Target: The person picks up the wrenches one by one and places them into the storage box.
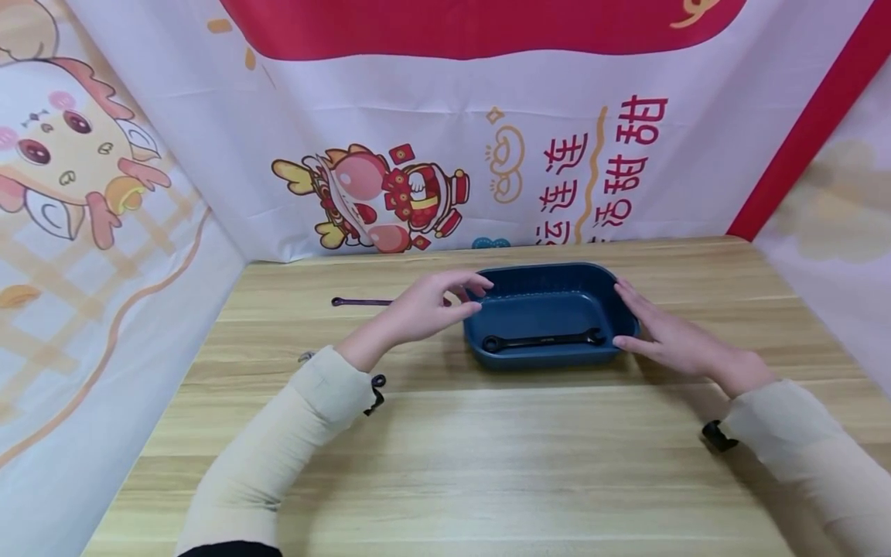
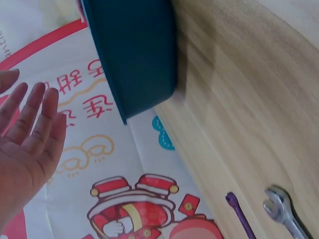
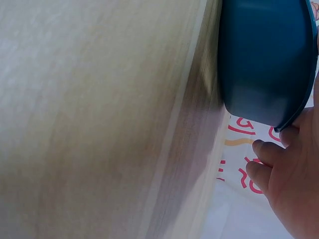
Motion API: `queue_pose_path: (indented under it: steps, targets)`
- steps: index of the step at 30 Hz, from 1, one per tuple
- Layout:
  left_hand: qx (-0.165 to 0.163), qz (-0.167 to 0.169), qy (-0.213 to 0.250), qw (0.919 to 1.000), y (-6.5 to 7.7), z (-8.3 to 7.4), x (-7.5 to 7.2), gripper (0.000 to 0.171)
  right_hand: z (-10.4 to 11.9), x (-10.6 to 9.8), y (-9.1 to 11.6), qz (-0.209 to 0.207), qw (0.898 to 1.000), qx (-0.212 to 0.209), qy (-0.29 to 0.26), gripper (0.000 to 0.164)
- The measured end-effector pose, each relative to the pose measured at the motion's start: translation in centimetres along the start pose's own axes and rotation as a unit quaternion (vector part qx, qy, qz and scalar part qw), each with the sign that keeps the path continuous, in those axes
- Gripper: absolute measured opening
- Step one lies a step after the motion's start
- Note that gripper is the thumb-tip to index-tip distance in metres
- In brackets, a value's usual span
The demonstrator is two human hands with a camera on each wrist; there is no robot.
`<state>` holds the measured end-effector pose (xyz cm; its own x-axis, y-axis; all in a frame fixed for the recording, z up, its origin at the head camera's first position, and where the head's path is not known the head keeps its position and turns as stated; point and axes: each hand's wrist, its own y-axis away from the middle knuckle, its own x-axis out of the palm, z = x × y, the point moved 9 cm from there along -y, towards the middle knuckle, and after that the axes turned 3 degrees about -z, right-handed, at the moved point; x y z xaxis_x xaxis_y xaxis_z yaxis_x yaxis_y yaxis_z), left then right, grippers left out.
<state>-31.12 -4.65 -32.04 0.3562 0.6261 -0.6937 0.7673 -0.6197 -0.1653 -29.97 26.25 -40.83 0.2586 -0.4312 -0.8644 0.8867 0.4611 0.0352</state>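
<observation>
A dark blue plastic bin (image 1: 543, 359) stands on the wooden table, with a black combination wrench (image 1: 543, 340) lying along its near side. My left hand (image 1: 435, 305) hovers at the bin's left end, fingers loosely bent and holding nothing; the left wrist view shows a gap between this hand (image 2: 30, 134) and the bin (image 2: 134, 55). At the opposite end, my right hand (image 1: 668, 333) touches the rim with spread, fairly straight fingers and thumb. Its fingertips are right at the rim corner in the right wrist view, partly hidden by the bin (image 3: 269, 59).
Left of the bin lies a purple wrench (image 1: 362, 302), partly behind the left hand. A silver wrench (image 2: 281, 206) lies near it, mostly hidden by the left forearm in the head view. Printed cloth (image 1: 418, 100) hangs behind and beside the table (image 1: 487, 464).
</observation>
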Motion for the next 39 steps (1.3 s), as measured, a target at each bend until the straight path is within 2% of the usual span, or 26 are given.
queue_pose_path:
  steps: [10,17,22,28,32,34,39]
  targets:
    - [-0.023,-0.006,0.019,0.9996,2.4,1.2,-2.1,0.038,-0.3,0.0,0.1,0.000,1.000,0.004,-0.001,0.094]
    - [-0.040,-0.007,0.015,0.9991,6.0,3.5,-3.6,0.038,-0.2,0.4,-0.2,0.005,1.000,-0.003,-0.007,0.094]
    - [-0.044,-0.011,0.008,0.9989,7.9,4.6,-4.0,0.038,-0.2,0.1,0.1,0.006,1.000,0.002,-0.025,0.094]
    - [-0.038,-0.015,0.003,0.9992,9.2,5.9,-4.3,0.044,-0.3,-0.3,0.4,0.000,1.000,0.003,-0.019,0.094]
    - [-0.036,-0.006,0.006,0.9993,10.0,7.5,-4.5,0.050,-0.3,-0.2,0.3,-0.001,1.000,-0.002,-0.017,0.094]
    - [-0.044,0.001,0.005,0.9990,10.4,8.4,-4.6,0.050,-0.3,-0.2,0.3,0.000,1.000,-0.003,-0.018,0.094]
    - [-0.093,0.012,-0.010,0.9955,11.4,10.6,-4.7,0.046,-0.2,0.0,0.0,-0.001,1.000,-0.008,-0.020,0.093]
